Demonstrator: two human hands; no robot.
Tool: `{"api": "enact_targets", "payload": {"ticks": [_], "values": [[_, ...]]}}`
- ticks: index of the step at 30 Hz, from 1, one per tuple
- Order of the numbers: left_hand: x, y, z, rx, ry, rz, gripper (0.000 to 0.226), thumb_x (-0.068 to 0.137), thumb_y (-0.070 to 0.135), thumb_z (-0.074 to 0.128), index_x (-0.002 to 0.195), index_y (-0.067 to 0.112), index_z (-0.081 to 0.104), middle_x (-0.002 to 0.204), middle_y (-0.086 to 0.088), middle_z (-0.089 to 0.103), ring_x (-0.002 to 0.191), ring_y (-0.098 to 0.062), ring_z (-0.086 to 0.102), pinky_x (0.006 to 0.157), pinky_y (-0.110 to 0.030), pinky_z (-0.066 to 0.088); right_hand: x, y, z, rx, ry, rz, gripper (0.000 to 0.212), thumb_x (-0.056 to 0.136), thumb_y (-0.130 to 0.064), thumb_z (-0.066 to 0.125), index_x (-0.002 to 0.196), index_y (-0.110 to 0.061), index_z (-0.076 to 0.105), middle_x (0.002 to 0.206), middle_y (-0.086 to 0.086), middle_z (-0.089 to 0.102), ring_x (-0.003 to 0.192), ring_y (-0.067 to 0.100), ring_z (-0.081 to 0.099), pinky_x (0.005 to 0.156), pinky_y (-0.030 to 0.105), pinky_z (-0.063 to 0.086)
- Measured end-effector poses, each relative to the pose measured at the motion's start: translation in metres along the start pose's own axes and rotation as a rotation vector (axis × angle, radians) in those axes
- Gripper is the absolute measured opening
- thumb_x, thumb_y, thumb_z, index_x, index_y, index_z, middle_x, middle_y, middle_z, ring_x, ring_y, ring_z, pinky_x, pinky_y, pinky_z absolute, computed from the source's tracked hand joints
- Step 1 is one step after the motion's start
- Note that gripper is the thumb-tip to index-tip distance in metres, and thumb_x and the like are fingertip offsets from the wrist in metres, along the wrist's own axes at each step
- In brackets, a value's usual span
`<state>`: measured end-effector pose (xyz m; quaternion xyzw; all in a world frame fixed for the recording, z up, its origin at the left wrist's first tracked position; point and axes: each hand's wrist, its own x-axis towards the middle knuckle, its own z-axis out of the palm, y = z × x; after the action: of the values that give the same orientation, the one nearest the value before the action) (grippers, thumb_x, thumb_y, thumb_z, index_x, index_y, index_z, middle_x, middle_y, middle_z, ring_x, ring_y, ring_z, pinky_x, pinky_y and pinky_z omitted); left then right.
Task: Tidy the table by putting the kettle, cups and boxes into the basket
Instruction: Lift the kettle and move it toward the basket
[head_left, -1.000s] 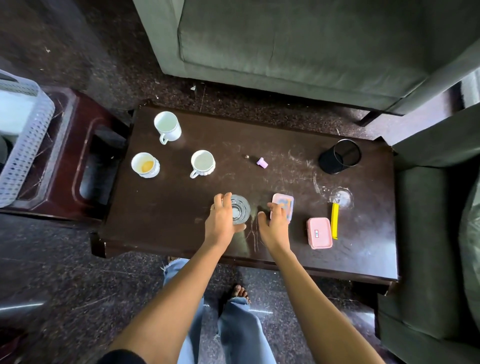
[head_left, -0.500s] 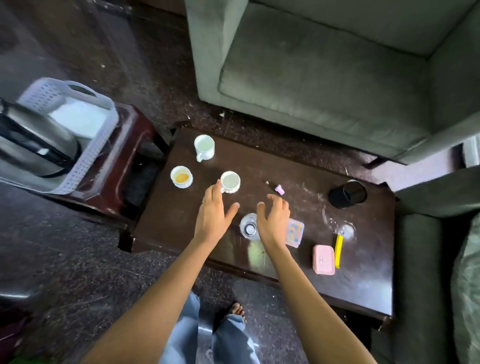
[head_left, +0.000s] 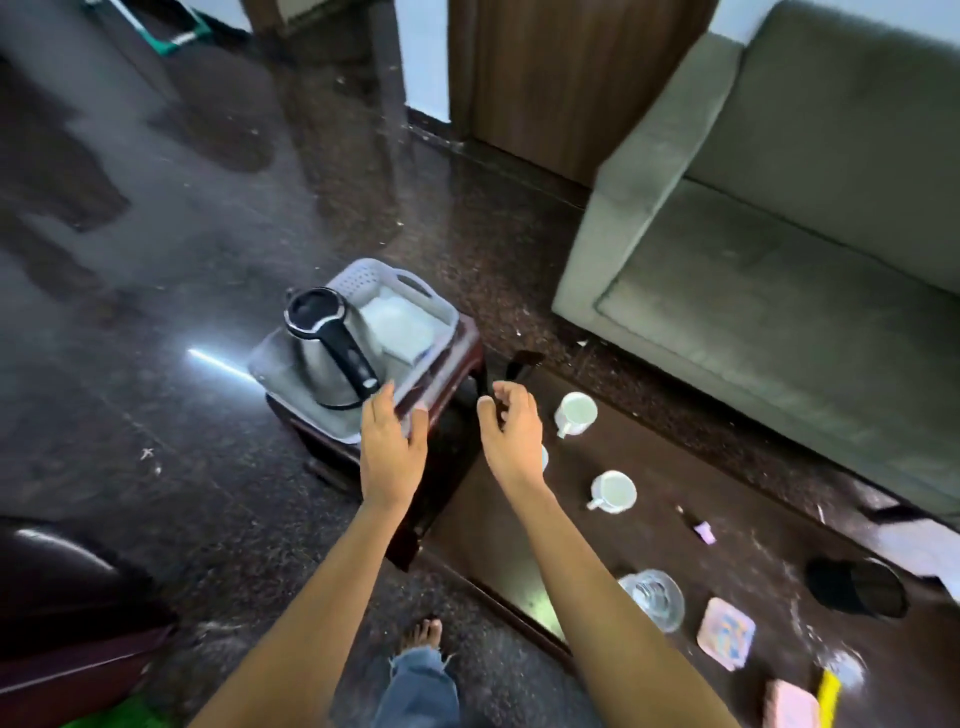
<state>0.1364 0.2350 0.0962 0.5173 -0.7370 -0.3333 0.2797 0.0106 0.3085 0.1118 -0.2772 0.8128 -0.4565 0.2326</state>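
Both empty, fingers (head_left: 382, 410) released: left hand (head_left: 392, 447) at basket (head_left: 363, 273), right hand (head_left: 511, 434) beside it. Kettle (head_left: 322, 364) stowed; cups (head_left: 576, 413) next, calling for a rightward reach.

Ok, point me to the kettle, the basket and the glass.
kettle (head_left: 347, 349), head view, on its black handle.
basket (head_left: 358, 280), head view, on its perforated far wall.
glass (head_left: 652, 597), head view, on its clear centre.
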Motion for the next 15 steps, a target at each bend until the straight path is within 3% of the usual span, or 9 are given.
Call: {"api": "enact_targets", "payload": {"ticks": [3, 6, 10, 15], "values": [[0.027, -0.024, -0.037, -0.026, 0.067, -0.051, 0.052, 0.098, 0.035, 0.045, 0.139, 0.004, 0.039, 0.134, -0.011, 0.048, 0.121, -0.022, 0.05, 0.099, -0.025, 0.04, 0.016, -0.033, 0.051, 0.009, -0.107, -0.05, 0.032, 0.096, -0.027, 0.053, 0.122, -0.008, 0.055, 0.12, 0.007, 0.06, 0.112, 0.022, 0.057, 0.097, 0.033, 0.046], [0.05, -0.053, -0.066, -0.016, 0.076, -0.1, 0.053, 0.098, 0.034, 0.046, 0.14, 0.004, 0.037, 0.136, -0.012, 0.045, 0.123, -0.023, 0.048, 0.102, -0.032, 0.04, 0.029, -0.061, 0.099, 0.015, -0.224, -0.018, 0.037, 0.098, -0.031, 0.05, 0.127, -0.008, 0.053, 0.124, 0.009, 0.062, 0.113, 0.023, 0.057, 0.089, 0.023, 0.04], [0.07, -0.087, -0.092, -0.009, 0.037, -0.161, 0.052, 0.096, 0.03, 0.05, 0.14, 0.007, 0.037, 0.133, -0.012, 0.044, 0.121, -0.024, 0.048, 0.1, -0.032, 0.04, 0.048, -0.08, 0.149, 0.006, -0.373, 0.031, 0.044, 0.1, -0.038, 0.045, 0.132, -0.008, 0.047, 0.129, 0.01, 0.057, 0.12, 0.025, 0.054, 0.088, 0.024, 0.036], [0.077, -0.116, -0.107, 0.005, 0.025, -0.2, 0.051, 0.096, 0.027, 0.052, 0.139, 0.003, 0.039, 0.134, -0.012, 0.045, 0.124, -0.025, 0.046, 0.104, -0.035, 0.041, 0.063, -0.084, 0.185, 0.025, -0.311, 0.103, 0.047, 0.102, -0.039, 0.037, 0.132, -0.004, 0.044, 0.129, 0.015, 0.054, 0.121, 0.031, 0.05, 0.089, 0.029, 0.034]]}}
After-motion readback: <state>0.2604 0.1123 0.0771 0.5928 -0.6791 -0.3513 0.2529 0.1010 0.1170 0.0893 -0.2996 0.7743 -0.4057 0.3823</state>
